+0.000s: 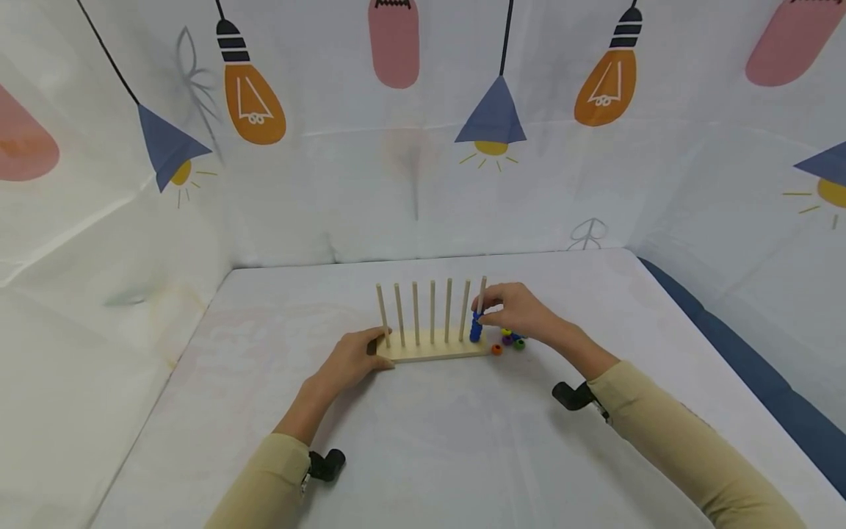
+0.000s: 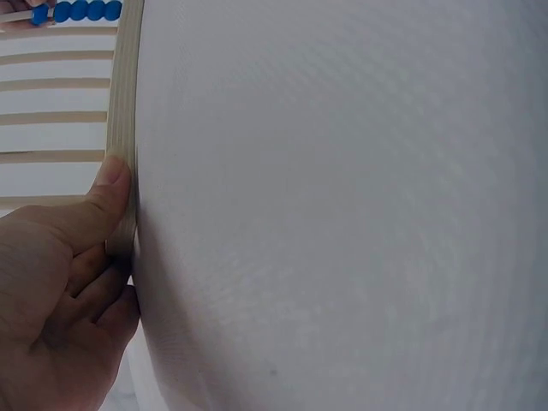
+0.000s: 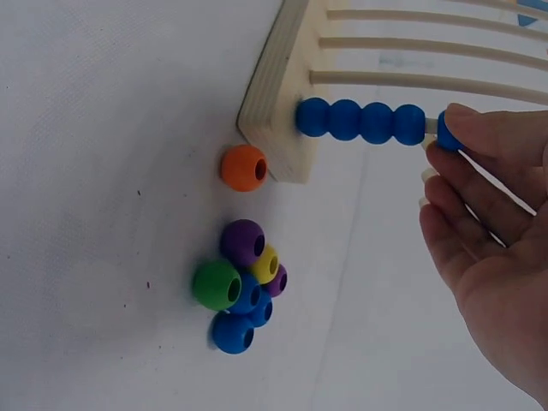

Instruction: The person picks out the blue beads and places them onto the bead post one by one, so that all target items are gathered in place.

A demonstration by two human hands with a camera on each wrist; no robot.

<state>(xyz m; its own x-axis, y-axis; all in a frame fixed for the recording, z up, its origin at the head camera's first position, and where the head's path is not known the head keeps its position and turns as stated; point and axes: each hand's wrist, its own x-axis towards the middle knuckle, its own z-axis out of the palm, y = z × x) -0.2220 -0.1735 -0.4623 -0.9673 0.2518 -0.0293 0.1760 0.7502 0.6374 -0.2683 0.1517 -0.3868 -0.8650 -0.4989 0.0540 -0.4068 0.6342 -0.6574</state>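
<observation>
A pale wooden base point(image 1: 432, 353) with a row of several upright pegs point(image 1: 432, 312) stands on the table. My left hand point(image 1: 352, 358) grips the base's left end, thumb along its front edge point(image 2: 125, 103). Several blue beads point(image 3: 360, 120) are stacked at the bottom of the rightmost peg. Above that stack my right hand point(image 1: 518, 308) pinches one more blue bead point(image 3: 447, 130), which is threaded on the same peg with a small gap below it. Every other peg is bare.
Loose beads lie on the table right of the base: an orange bead point(image 3: 244, 168) close to its corner, then a cluster with a green bead point(image 3: 217, 285), a purple bead point(image 3: 243, 242), a yellow bead point(image 3: 266, 264) and blue ones. A white patterned curtain point(image 1: 416, 184) surrounds the table.
</observation>
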